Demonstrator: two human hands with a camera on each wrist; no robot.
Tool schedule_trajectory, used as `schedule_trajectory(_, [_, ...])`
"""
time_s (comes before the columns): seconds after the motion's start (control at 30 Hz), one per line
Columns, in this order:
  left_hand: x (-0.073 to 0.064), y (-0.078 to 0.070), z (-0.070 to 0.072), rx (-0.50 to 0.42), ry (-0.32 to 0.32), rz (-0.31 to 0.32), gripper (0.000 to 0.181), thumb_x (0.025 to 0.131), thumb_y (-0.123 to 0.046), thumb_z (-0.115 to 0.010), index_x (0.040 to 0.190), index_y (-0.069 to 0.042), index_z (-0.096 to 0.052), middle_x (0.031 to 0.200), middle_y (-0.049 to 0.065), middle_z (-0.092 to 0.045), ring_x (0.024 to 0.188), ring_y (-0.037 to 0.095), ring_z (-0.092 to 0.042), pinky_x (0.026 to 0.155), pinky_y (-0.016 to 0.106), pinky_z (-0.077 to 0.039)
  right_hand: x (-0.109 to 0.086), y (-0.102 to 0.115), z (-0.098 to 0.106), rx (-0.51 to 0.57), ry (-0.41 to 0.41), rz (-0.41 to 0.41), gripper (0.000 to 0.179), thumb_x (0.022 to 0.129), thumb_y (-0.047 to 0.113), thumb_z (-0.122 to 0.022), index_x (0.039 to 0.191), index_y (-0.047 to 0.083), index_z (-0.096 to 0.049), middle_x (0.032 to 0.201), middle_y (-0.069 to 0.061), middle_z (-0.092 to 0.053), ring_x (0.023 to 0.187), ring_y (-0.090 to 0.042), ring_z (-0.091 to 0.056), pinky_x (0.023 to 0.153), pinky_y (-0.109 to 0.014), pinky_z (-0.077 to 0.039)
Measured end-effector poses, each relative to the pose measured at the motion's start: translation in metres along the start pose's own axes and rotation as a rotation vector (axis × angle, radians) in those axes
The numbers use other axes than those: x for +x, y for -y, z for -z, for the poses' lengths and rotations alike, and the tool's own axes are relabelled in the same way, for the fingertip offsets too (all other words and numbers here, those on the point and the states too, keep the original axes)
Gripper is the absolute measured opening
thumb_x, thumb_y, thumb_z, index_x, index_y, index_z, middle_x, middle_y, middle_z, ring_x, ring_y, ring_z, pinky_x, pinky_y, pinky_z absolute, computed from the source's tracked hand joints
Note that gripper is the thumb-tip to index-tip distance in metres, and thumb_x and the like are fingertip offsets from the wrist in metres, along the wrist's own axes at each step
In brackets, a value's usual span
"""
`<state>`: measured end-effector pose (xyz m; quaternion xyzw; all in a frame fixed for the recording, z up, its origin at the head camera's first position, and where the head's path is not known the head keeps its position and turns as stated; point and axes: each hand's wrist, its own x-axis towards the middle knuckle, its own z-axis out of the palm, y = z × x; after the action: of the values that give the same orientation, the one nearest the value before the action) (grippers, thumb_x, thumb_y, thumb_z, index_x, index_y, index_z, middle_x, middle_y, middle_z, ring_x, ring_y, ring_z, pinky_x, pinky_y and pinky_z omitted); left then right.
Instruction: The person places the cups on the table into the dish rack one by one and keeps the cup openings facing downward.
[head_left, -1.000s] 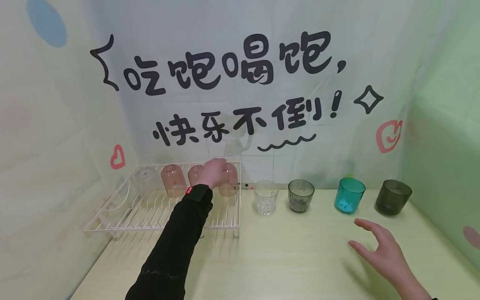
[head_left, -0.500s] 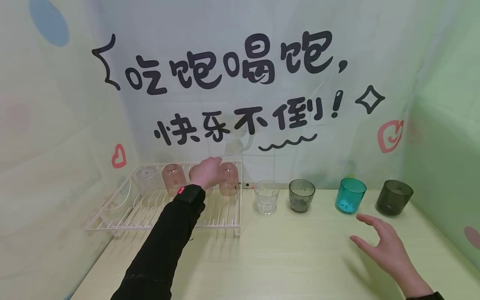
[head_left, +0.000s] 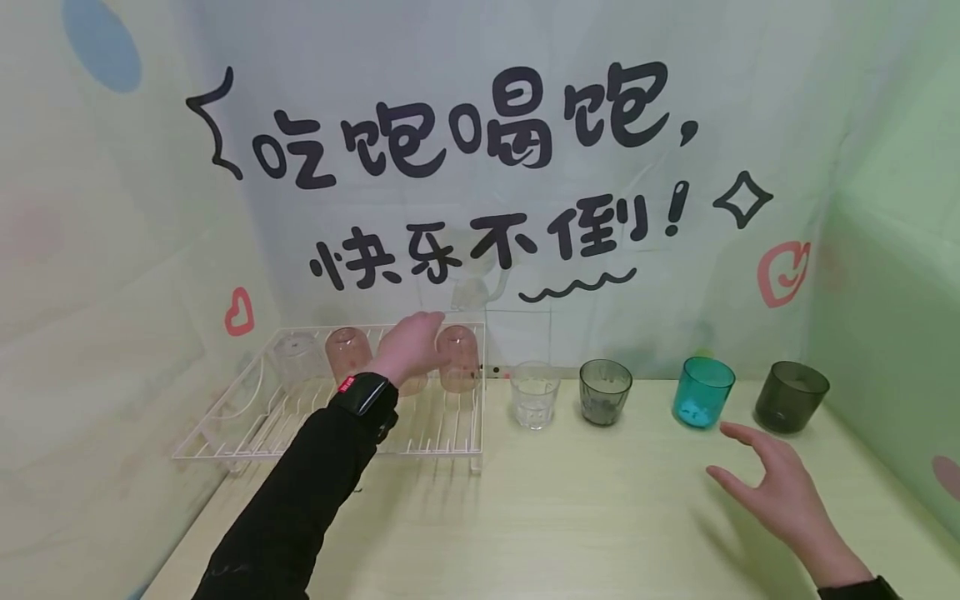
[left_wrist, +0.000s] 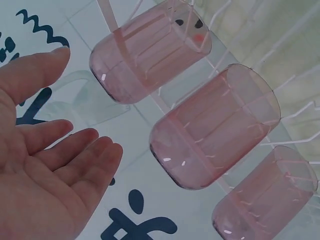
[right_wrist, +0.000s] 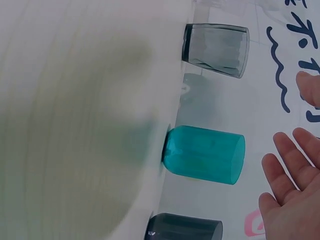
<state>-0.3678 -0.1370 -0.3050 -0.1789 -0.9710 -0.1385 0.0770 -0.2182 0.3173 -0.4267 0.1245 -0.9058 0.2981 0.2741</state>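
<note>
My left hand [head_left: 411, 343] is over the back of the white wire dish rack [head_left: 300, 456], fingers loosely extended and holding nothing. Three pink glasses stand upside down there: a left one [head_left: 347, 354], a right one [head_left: 458, 358], and a middle one [head_left: 414, 385] partly hidden by the hand. In the left wrist view a gap separates the fingers from the nearest pink glass [left_wrist: 150, 55]. My right hand [head_left: 783, 492] hovers over the table with thumb and fingers spread. It is nearest to the teal glass [head_left: 702, 393] and touches nothing.
A clear tumbler [head_left: 296, 358] is upside down at the rack's left end. Along the wall to the right, a clear glass [head_left: 534, 398], a grey glass [head_left: 604, 393] and a dark glass [head_left: 791, 397] stand upright on the table [head_left: 562, 517].
My left hand has drawn away leftward from the right pink glass, and more of that glass shows. The right hand keeps its spread pose, nearly still.
</note>
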Motion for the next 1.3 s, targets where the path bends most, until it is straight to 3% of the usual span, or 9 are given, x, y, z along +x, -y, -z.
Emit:
schedule_trajectory(0.27, [-0.012,-0.007,0.002,0.046,0.007,-0.037,0.055,0.078,-0.029,-0.062,0.126,-0.008,-0.046,0.123,0.010,-0.051,0.112,0.025,-0.047,0.093,0.040,-0.038,0.002,-0.004,0.006,-0.025,0.008,-0.006,0.058,0.074,0.030,-0.072,0.122,0.006,-0.049,0.117,-0.017,-0.052,0.108,-0.038,-0.042,0.085,-0.057,-0.032])
schedule_trajectory(0.43, [-0.018,-0.013,0.003,0.085,-0.012,-0.078,0.045,0.076,-0.032,-0.066,0.117,-0.020,-0.053,0.114,0.002,-0.056,0.099,0.019,-0.052,0.081,0.041,-0.044,0.004,-0.006,0.010,-0.036,0.010,0.000,0.059,0.073,0.030,-0.072,0.122,0.005,-0.048,0.118,-0.018,-0.051,0.108,-0.039,-0.041,0.084,-0.057,-0.032])
schedule_trajectory(0.63, [-0.023,-0.020,0.005,0.143,-0.008,-0.109,0.052,0.071,-0.034,-0.069,0.120,-0.034,-0.051,0.110,-0.003,-0.058,0.089,0.016,-0.053,0.072,0.043,-0.040,0.007,-0.008,0.015,-0.046,0.017,0.011,0.060,0.073,0.029,-0.072,0.123,0.004,-0.048,0.119,-0.019,-0.051,0.107,-0.041,-0.042,0.084,-0.058,-0.032])
schedule_trajectory(0.8, [-0.031,-0.023,0.007,0.177,-0.024,-0.149,0.063,0.068,-0.037,-0.071,0.125,-0.031,-0.046,0.111,-0.005,-0.057,0.087,0.017,-0.053,0.071,0.044,-0.037,0.010,-0.008,0.019,-0.065,0.033,0.003,0.062,0.073,0.030,-0.072,0.123,0.004,-0.047,0.119,-0.021,-0.049,0.108,-0.042,-0.041,0.083,-0.059,-0.032])
schedule_trajectory(1.03, [-0.041,-0.022,0.009,0.139,-0.036,-0.199,0.072,0.069,-0.039,-0.072,0.132,-0.022,-0.041,0.114,-0.001,-0.056,0.099,0.019,-0.052,0.086,0.044,-0.036,0.014,-0.012,0.025,-0.098,0.041,0.010,0.064,0.073,0.031,-0.072,0.125,0.004,-0.046,0.118,-0.022,-0.049,0.106,-0.041,-0.041,0.082,-0.058,-0.034])
schedule_trajectory(1.3, [-0.050,-0.020,0.011,0.073,-0.011,-0.187,0.079,0.069,-0.038,-0.073,0.136,-0.017,-0.036,0.116,0.003,-0.055,0.102,0.020,-0.051,0.087,0.038,-0.041,0.021,-0.018,0.031,-0.129,0.040,0.019,0.065,0.072,0.032,-0.072,0.123,0.001,-0.045,0.117,-0.023,-0.049,0.103,-0.041,-0.043,0.081,-0.057,-0.035])
